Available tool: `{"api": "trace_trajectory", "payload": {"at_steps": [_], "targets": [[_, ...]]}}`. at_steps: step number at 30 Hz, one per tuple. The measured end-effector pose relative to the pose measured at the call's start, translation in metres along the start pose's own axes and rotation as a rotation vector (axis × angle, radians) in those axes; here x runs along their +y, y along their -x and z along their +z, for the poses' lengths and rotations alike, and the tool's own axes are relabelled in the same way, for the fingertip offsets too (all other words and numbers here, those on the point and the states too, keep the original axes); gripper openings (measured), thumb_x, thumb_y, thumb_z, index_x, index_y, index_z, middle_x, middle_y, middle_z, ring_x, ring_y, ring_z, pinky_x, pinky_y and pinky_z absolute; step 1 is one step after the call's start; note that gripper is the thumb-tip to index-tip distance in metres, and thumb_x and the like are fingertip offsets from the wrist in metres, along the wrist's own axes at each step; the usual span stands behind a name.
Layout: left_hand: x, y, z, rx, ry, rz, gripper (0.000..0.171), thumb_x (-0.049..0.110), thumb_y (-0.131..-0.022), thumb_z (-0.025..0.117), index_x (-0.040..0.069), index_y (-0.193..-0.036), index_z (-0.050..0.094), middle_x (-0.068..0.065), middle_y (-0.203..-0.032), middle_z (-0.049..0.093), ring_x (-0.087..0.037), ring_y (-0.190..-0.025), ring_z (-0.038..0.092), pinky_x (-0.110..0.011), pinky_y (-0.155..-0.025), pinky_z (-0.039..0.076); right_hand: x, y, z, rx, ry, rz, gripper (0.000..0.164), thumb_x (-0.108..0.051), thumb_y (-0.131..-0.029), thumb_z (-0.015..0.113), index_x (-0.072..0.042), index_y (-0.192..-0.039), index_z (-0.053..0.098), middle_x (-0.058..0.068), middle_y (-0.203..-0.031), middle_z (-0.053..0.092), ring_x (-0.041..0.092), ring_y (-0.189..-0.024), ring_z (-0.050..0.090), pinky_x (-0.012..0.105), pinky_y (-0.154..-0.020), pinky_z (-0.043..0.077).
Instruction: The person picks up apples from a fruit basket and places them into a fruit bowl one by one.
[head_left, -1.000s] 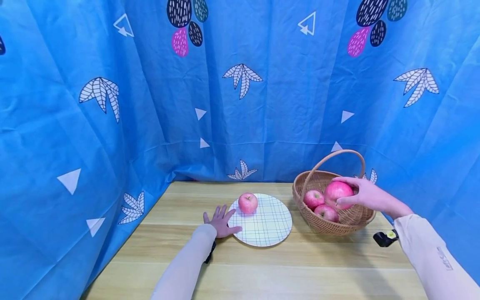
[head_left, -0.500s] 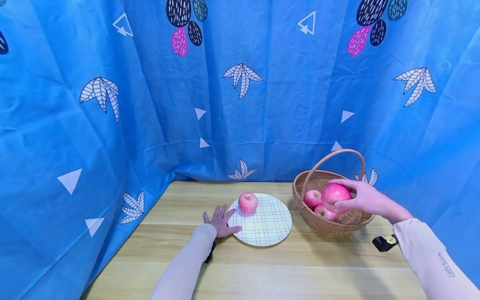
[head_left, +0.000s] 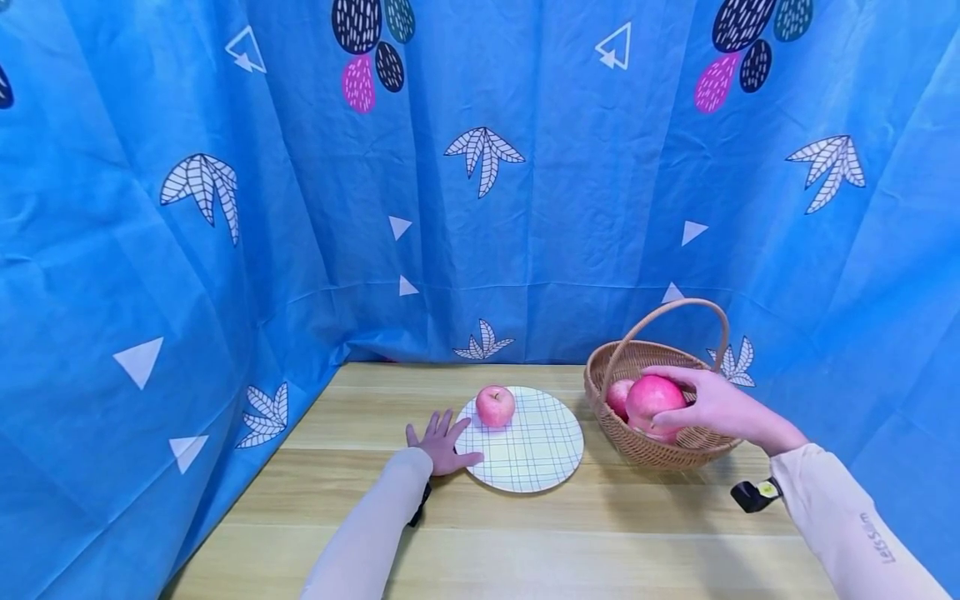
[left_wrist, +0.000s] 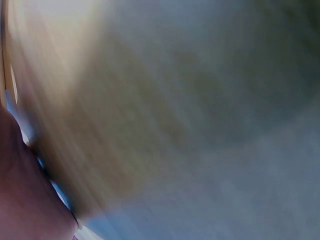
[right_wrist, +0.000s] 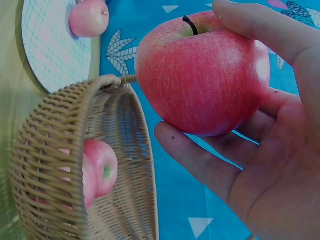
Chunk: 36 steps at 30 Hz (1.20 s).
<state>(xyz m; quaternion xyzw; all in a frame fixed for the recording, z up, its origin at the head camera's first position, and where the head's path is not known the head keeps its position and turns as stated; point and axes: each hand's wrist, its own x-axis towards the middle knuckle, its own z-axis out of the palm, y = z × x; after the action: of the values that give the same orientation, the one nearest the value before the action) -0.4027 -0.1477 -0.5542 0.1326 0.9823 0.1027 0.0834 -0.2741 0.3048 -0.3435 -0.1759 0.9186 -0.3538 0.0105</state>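
In the head view my right hand (head_left: 712, 406) grips a large red apple (head_left: 651, 398) between thumb and fingers, over the wicker basket (head_left: 652, 454). The right wrist view shows this apple's dark stem, with the basket's rim below it. Other apples (right_wrist: 102, 167) lie inside the basket, partly hidden by its wall. My left hand (head_left: 442, 446) has its fingers spread at the left edge of a round checked plate (head_left: 536, 454). A smaller pink apple (head_left: 495, 407) sits toward the back left of that plate. In the left wrist view only blurred skin (left_wrist: 30, 195) and a blurred surface appear.
A light wooden table (head_left: 480, 550) carries the plate and the basket. The basket's arched handle (head_left: 667, 308) rises above its rim. A blue patterned curtain (head_left: 525, 233) hangs behind the table and along both sides.
My right hand has brought the large apple left and slightly toward me, from deeper in the basket to over its front left part. My left hand, the plate and its apple stay put.
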Motion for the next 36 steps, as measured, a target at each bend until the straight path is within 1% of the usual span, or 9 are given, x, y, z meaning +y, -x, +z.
{"api": "trace_trajectory", "payload": {"at_steps": [8, 10, 14, 17, 20, 24, 27, 33, 36], "targets": [[0.000, -0.003, 0.000, -0.009, 0.005, -0.002, 0.102, 0.096, -0.075, 0.037, 0.042, -0.160, 0.021, -0.003, -0.171, 0.007, -0.033, -0.157, -0.001, -0.078, -0.112, -0.007, -0.002, -0.006, 0.012, -0.006, 0.007, -0.026, 0.073, -0.039, -0.081, 0.084, -0.023, -0.145, 0.053, 0.007, -0.125, 0.064, 0.027, -0.107, 0.060, 0.035, -0.077, 0.057], [0.000, -0.003, 0.000, -0.009, 0.007, -0.002, 0.102, 0.096, -0.075, 0.038, 0.042, -0.160, 0.022, -0.003, -0.171, 0.008, -0.033, -0.157, 0.000, -0.078, -0.112, -0.007, -0.003, -0.008, 0.016, -0.021, -0.018, -0.012, 0.073, -0.038, -0.080, 0.085, -0.024, -0.145, 0.053, 0.008, -0.124, 0.063, 0.027, -0.102, 0.062, 0.037, -0.076, 0.059], [-0.002, -0.003, 0.000, -0.011, -0.003, -0.004, 0.100, 0.095, -0.076, 0.037, 0.043, -0.159, 0.021, -0.002, -0.171, 0.007, -0.033, -0.157, 0.000, -0.078, -0.112, -0.005, -0.008, -0.011, 0.022, -0.056, -0.094, 0.046, 0.076, -0.035, -0.080, 0.086, -0.027, -0.146, 0.050, 0.013, -0.123, 0.061, 0.031, -0.087, 0.067, 0.043, -0.069, 0.060], [-0.002, -0.003, 0.001, -0.007, -0.006, 0.000, 0.100, 0.095, -0.076, 0.036, 0.042, -0.160, 0.021, -0.002, -0.171, 0.007, -0.033, -0.157, 0.000, -0.079, -0.112, -0.005, -0.011, -0.013, 0.026, -0.070, -0.117, 0.074, 0.078, -0.035, -0.079, 0.086, -0.027, -0.147, 0.049, 0.014, -0.123, 0.060, 0.031, -0.084, 0.066, 0.047, -0.067, 0.060], [-0.002, -0.002, 0.000, -0.005, 0.004, 0.001, 0.101, 0.096, -0.075, 0.036, 0.042, -0.159, 0.022, -0.002, -0.171, 0.007, -0.033, -0.157, 0.000, -0.079, -0.111, -0.005, -0.013, -0.016, 0.030, -0.070, -0.092, 0.068, 0.079, -0.037, -0.079, 0.086, -0.026, -0.148, 0.050, 0.012, -0.122, 0.061, 0.029, -0.089, 0.063, 0.046, -0.068, 0.060], [-0.002, -0.001, 0.000, -0.004, 0.009, 0.001, 0.102, 0.096, -0.074, 0.037, 0.042, -0.159, 0.022, -0.002, -0.171, 0.007, -0.033, -0.157, 0.000, -0.078, -0.112, -0.006, -0.016, -0.018, 0.035, -0.065, -0.056, 0.025, 0.078, -0.039, -0.079, 0.086, -0.026, -0.147, 0.051, 0.008, -0.123, 0.062, 0.028, -0.100, 0.059, 0.038, -0.073, 0.059], [-0.001, -0.001, -0.001, -0.017, 0.011, -0.002, 0.102, 0.096, -0.074, 0.038, 0.043, -0.159, 0.021, -0.002, -0.171, 0.006, -0.033, -0.157, 0.000, -0.078, -0.112, -0.006, -0.018, -0.020, 0.040, -0.069, -0.067, 0.000, 0.077, -0.038, -0.078, 0.087, -0.027, -0.145, 0.052, 0.006, -0.123, 0.063, 0.027, -0.107, 0.058, 0.035, -0.078, 0.058], [0.000, 0.000, -0.002, -0.022, 0.014, -0.004, 0.101, 0.095, -0.075, 0.039, 0.043, -0.159, 0.021, -0.002, -0.171, 0.007, -0.033, -0.157, 0.000, -0.078, -0.112, -0.006, -0.023, -0.026, 0.051, -0.083, -0.102, -0.015, 0.075, -0.036, -0.077, 0.087, -0.030, -0.143, 0.053, 0.004, -0.123, 0.064, 0.027, -0.109, 0.060, 0.034, -0.079, 0.058], [0.001, 0.001, -0.002, -0.016, 0.008, -0.001, 0.100, 0.095, -0.075, 0.038, 0.043, -0.159, 0.021, -0.002, -0.171, 0.007, -0.033, -0.157, 0.000, -0.078, -0.112, -0.006, -0.024, -0.031, 0.057, -0.097, -0.126, -0.017, 0.074, -0.035, -0.078, 0.087, -0.029, -0.143, 0.053, 0.005, -0.125, 0.063, 0.028, -0.109, 0.060, 0.035, -0.080, 0.058]]}}
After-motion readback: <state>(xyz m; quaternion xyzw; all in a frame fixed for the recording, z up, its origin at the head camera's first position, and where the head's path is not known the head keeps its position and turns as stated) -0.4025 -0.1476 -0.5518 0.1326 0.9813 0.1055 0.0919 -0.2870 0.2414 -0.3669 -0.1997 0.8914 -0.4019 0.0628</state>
